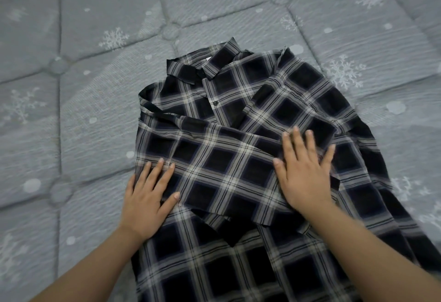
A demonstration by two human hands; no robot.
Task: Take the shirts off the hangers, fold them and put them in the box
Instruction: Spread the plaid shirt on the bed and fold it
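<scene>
Your left hand lies flat on the plaid shirt, palm down, fingers straight and slightly spread, at the shirt's left edge. The fingertips rest on the lower border of a sleeve that is folded across the front of the shirt. The thumb points right, onto the plaid. Nothing is pinched or gripped by this hand.

Your right hand also lies flat, palm down, with fingers spread wide. It presses on the right part of the same folded sleeve, where that sleeve meets the second sleeve, which is folded in from the right. No fabric is curled into the fingers.

The shirt lies front up on a grey quilted mattress printed with white snowflakes. The collar points away from you and sits at the far end of the shirt. One dark button shows on the placket below the collar. The lower body of the shirt extends toward you and passes out of the bottom of the view between your forearms. The right side of the shirt spreads out loose on the mattress, blurred toward the edge of the view.
</scene>
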